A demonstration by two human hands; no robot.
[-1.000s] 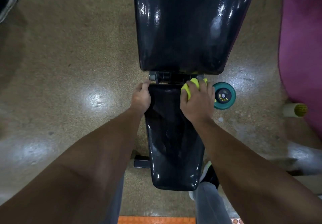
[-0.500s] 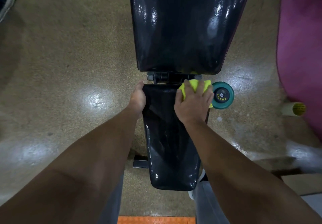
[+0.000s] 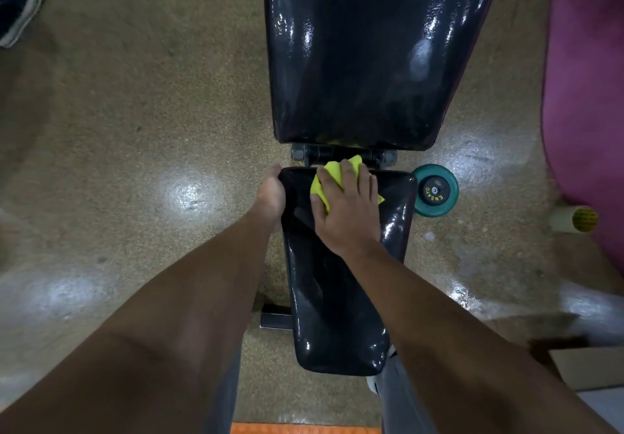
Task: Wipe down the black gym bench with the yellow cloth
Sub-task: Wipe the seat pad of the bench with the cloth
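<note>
Head view, looking straight down: glossy black padded gym bench [image 3: 341, 291], narrow seat pad near the body, wider back pad beyond, metal hinge bracket [image 3: 341, 155] between them. Right hand [image 3: 347, 210] lies flat on the far end of the seat pad, fingers straight and spread, pressing a crumpled bright yellow cloth [image 3: 332, 171] against the pad; cloth pokes out past the fingertips toward the hinge and at the thumb side. Left hand [image 3: 270, 197] sits at the seat pad's left far corner, fingers curled over the edge, apparently gripping it (fingertips hidden, so exact hold unclear). Teal round weight plate with yellow lettering [image 3: 435, 189] on the speckled floor just right of the seat pad, purple mat [image 3: 587, 95] further right, a dark sneaker [image 3: 15, 1] top left. Step in hand, by my read: wiping the seat pad's top edge. To do it well, keep the palm flat and the cloth bunched under the fingers, sweep side to side across the full width, then work toward the body in overlapping passes; left hand bracing helps steady the pad.
</note>
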